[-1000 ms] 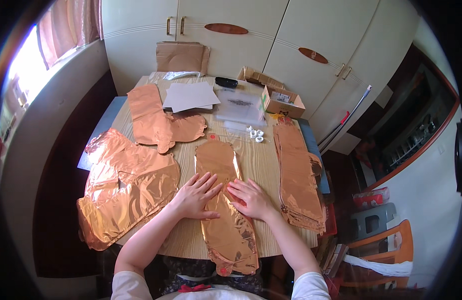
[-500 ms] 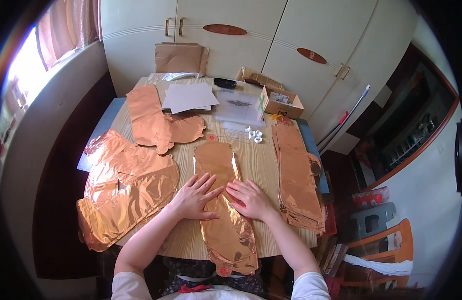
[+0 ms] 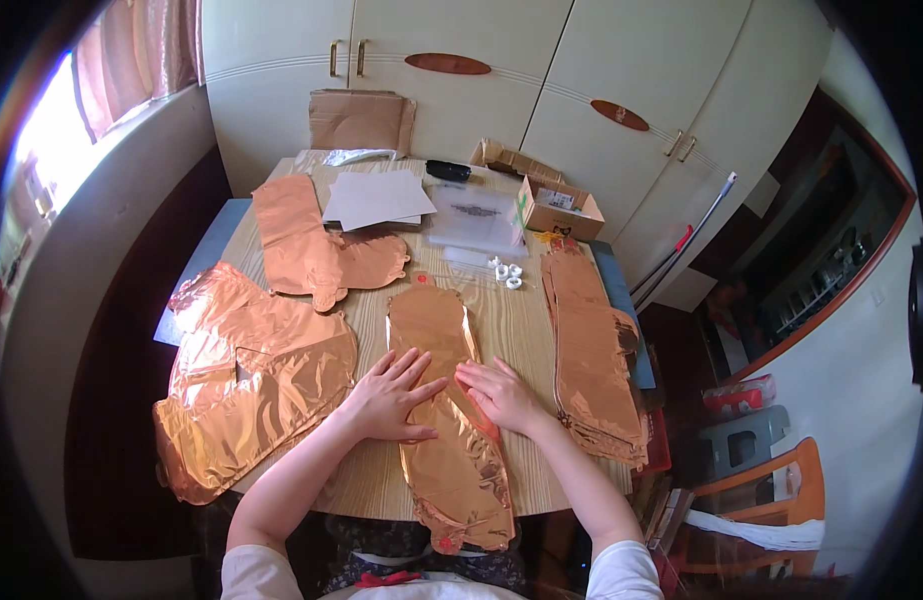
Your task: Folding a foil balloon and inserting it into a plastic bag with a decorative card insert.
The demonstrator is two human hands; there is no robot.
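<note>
A long, flat copper-coloured foil balloon (image 3: 429, 322) lies lengthwise before me, its near end reaching past the table's front edge. Across its middle, my left hand (image 3: 389, 396) rests flat with fingers spread. My right hand (image 3: 501, 396) lies on the balloon's right edge, fingers stretched out and close together, the thumb low against the foil. Neither hand grips anything. To the left is a broad heap of shiny foil balloons (image 3: 271, 370), with a bent, matte copper foil balloon (image 3: 291, 235) beyond it. A folded stack of copper foil balloons (image 3: 586, 350) lies on the right.
Farther back on the wooden table (image 3: 371, 490) are white sheets (image 3: 377, 198), clear plastic bags (image 3: 476, 215), small white ribbon rolls (image 3: 511, 272), a black pouch (image 3: 448, 170) and an open cardboard box (image 3: 561, 208). Cabinets (image 3: 451, 110) stand behind; a wooden chair (image 3: 806, 480) is at right.
My right hand has shifted very slightly on the balloon's right edge. The left hand stays in place, and the balloons lie as before.
</note>
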